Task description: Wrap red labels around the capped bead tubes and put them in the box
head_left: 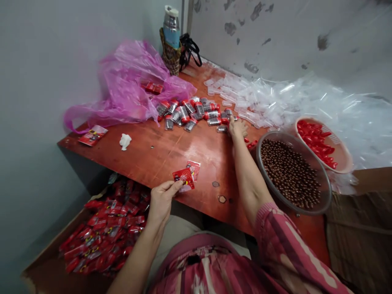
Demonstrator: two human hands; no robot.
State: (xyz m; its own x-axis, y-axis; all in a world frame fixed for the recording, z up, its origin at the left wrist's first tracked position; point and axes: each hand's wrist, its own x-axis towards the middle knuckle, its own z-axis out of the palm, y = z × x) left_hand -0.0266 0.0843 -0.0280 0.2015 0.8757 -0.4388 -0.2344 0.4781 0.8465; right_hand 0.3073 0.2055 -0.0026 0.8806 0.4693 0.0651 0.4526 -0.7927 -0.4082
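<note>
My left hand (162,200) is closed, with thumb and fingers pinching a small red printed packet (184,178) just over the table's front edge. Partly under it, a second printed packet (195,168) lies on the tabletop. My right hand (238,127) is stretched forward to the right end of a pile of small clear tubes (183,114) with red caps and dark contents. Its fingers look spread, touching or just above the nearest tubes; their tips are partly hidden. Some loose red caps (252,144) lie beside that wrist.
A grey bowl of brown balls (288,173) and a pink basket of red caps (317,143) stand right. Clear empty tubes (245,96) are heaped behind. A pink plastic bag (128,81) and a flask (171,28) are back left. Below left sits a box of filled red packets (107,228).
</note>
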